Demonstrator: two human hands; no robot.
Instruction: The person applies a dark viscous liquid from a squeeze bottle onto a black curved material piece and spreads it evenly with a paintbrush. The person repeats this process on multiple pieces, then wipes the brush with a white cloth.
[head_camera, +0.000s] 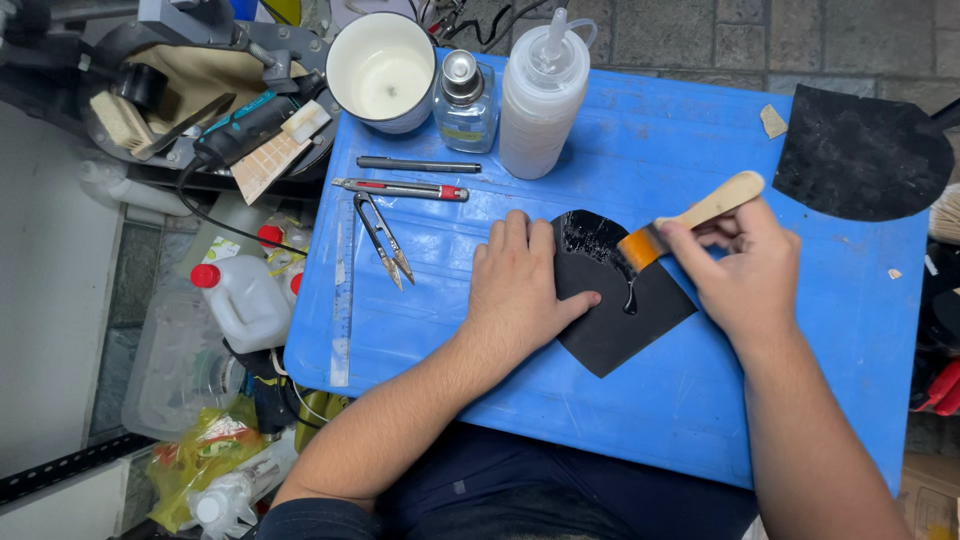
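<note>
- We see our left hand (522, 290) lying flat, fingers together and stretched out, pressing down on a black sheet (620, 320) that looks like thin rubber or leather, rounded at the far end and cut to a point at the near end.
- Our right hand (745, 270) is closed around the pale wooden handle of a flat brush (690, 218); its orange bristles touch the far, rounded part of the sheet, just beside the left fingertips.
- Where the bristles meet it, the sheet is wet and glossy; the rest of it is matt.
- The sheet lies on a smooth blue plastic table (640, 400), between our two hands.
- Beyond the right hand, well apart, a second black piece (860, 150) with a grainy surface and a rounded outline rests at the far corner of the table, a small tan scrap (773, 121) beside it.
- Beyond the left hand lie a slim dark pen (418, 165), a metal utility knife with red trim (400, 189) and a pair of thin metal snips (384, 240); a clear ruler (342, 300) runs along the table's edge.
- Further out stand a white round cup (382, 70), a small glass bottle with a metal cap (464, 100) and a cloudy plastic squeeze bottle with a nozzle (542, 95).
- Off the table, left of the left forearm, sits a white jug with a red cap (245, 300).
</note>
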